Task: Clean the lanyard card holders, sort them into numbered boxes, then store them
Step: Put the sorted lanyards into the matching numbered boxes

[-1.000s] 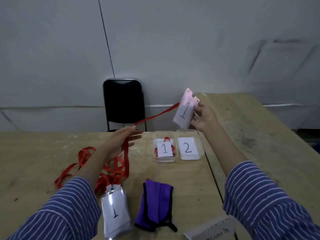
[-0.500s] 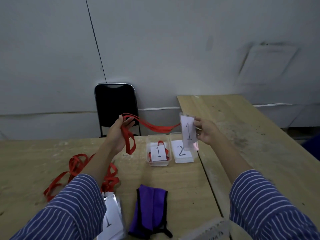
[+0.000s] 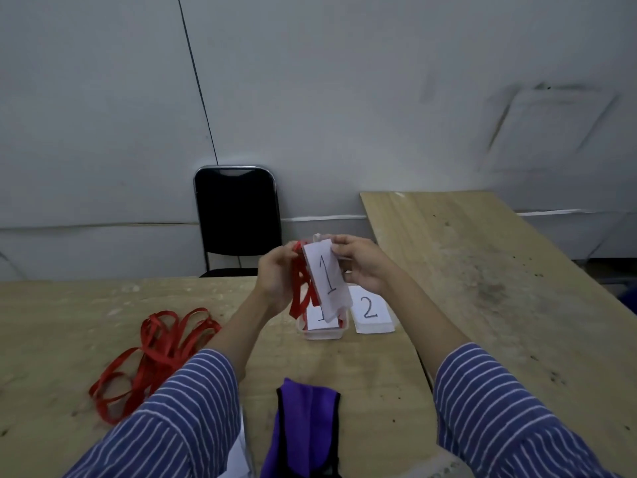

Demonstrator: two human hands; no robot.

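A clear card holder (image 3: 326, 274) with a paper marked "1" hangs upright above the boxes. My right hand (image 3: 362, 262) pinches its top right edge. My left hand (image 3: 275, 276) grips the holder's red lanyard (image 3: 300, 288), gathered in loops just left of the card. Under them stands the clear box labelled "1" (image 3: 322, 332), with red strap inside, and right of it the box labelled "2" (image 3: 374, 313). A pile of red lanyards (image 3: 162, 346) lies on the table to the left.
A folded purple cloth (image 3: 303, 432) lies near the front edge between my sleeves. Another card holder (image 3: 239, 458) peeks out under my left sleeve. A black chair (image 3: 238, 215) stands behind the wooden table (image 3: 69, 322). A second table (image 3: 499, 270) adjoins on the right.
My hands have come together above box 1. The lanyard, earlier stretched between them, is now bunched in my left hand beside the card, which has dropped lower.
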